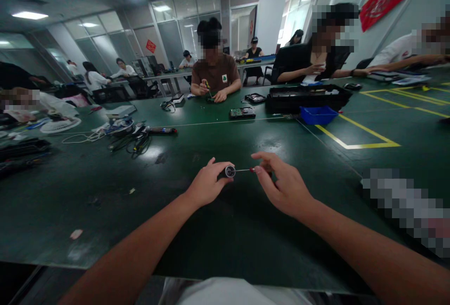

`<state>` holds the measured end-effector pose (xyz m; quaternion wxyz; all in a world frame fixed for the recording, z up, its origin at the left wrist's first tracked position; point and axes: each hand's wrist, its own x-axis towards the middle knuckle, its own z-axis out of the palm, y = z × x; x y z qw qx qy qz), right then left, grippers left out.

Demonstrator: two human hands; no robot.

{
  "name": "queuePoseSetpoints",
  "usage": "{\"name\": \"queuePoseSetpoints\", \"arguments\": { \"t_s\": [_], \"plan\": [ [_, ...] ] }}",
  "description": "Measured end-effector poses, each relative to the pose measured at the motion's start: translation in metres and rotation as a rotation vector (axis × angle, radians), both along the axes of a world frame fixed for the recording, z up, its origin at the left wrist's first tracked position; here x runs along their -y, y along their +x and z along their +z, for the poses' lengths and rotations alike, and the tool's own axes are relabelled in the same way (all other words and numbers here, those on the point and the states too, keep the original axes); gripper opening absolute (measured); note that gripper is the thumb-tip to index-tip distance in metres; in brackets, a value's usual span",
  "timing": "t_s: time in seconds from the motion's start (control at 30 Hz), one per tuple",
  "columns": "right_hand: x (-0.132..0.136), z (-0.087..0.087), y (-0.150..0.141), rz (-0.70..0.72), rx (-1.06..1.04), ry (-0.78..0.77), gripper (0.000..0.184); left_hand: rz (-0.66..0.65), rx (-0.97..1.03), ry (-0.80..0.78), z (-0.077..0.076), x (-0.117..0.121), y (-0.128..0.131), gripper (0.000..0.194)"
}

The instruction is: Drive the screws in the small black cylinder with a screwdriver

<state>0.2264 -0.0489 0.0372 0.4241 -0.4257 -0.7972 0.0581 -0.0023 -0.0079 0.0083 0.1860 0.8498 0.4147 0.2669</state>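
Note:
My left hand (206, 184) is closed round a small dark cylindrical part (230, 171) with a silvery, hollow round end turned toward me. Its body is mostly hidden by my fingers. From the right, my right hand (286, 185) grips a screwdriver (243, 170) between thumb and fingers, its index finger stretched out. The thin metal shaft lies level and its tip meets the cylinder's round end. Red shows where the handle begins; the rest of the handle is hidden in my hand. Both hands are above the green table (225, 230).
Cables (138, 138) and a dark rod-like tool (161, 130) lie at left. Ahead are an opened device with a circuit board (242, 113), a blue bin (318, 115) and a long black housing (305, 98). A co-worker (215, 72) sits opposite, holding a yellow-handled tool. Yellow tape (372, 145) marks the right.

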Motion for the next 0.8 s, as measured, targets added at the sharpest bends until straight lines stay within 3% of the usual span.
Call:
{"name": "queuePoseSetpoints", "arguments": {
  "t_s": [0.23, 0.43, 0.63, 0.8],
  "plan": [
    [-0.0004, 0.0024, -0.0007, 0.010, 0.064, -0.084, 0.027, 0.026, -0.074, 0.071, 0.0023, -0.0003, -0.0011, 0.026],
    [0.0030, 0.0028, -0.0024, 0.049, 0.059, -0.035, 0.035, -0.013, -0.039, 0.026, 0.0046, 0.0004, -0.0008, 0.019],
    [0.0047, 0.0018, -0.0043, 0.019, 0.106, -0.109, 0.032, 0.037, -0.068, 0.079, 0.0052, -0.0023, -0.0026, 0.026],
    [0.0035, -0.0012, -0.0041, 0.051, 0.047, -0.056, 0.032, 0.003, -0.037, 0.013, 0.0059, -0.0004, -0.0004, 0.020]
  ]
}}
